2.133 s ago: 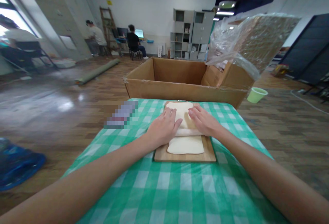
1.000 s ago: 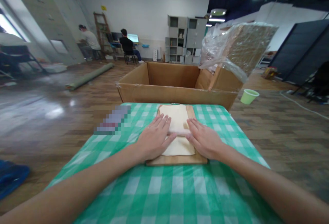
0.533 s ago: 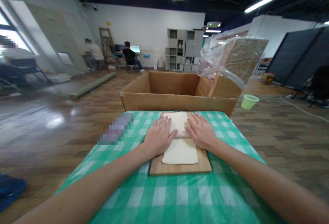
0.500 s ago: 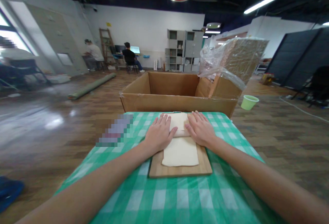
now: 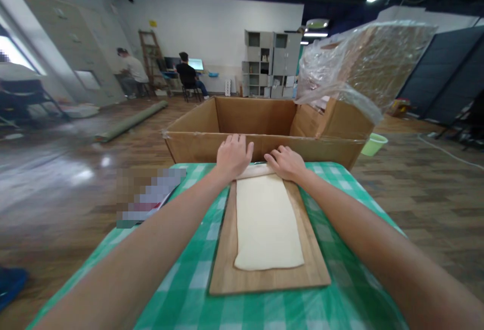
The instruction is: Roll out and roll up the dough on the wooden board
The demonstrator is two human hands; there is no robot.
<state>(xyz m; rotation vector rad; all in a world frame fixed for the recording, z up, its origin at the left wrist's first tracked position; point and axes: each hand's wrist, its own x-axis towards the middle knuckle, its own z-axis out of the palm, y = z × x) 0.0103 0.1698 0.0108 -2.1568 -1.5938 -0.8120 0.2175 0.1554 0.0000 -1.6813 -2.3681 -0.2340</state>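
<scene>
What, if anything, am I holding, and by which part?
A rolling pin, left hand over its left end, right hand over its right; any grip is hidden.

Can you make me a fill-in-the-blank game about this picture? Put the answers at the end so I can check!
1. The checked tablecloth is green and ____.
2. The left hand and the right hand are on the rolling pin, at the ____ end of the dough (near or far?).
3. Beyond the tablecloth stands a big, open box made of ____.
4. The bucket to the right of the box is light ____.

Missing words: white; far; cardboard; green.
</scene>
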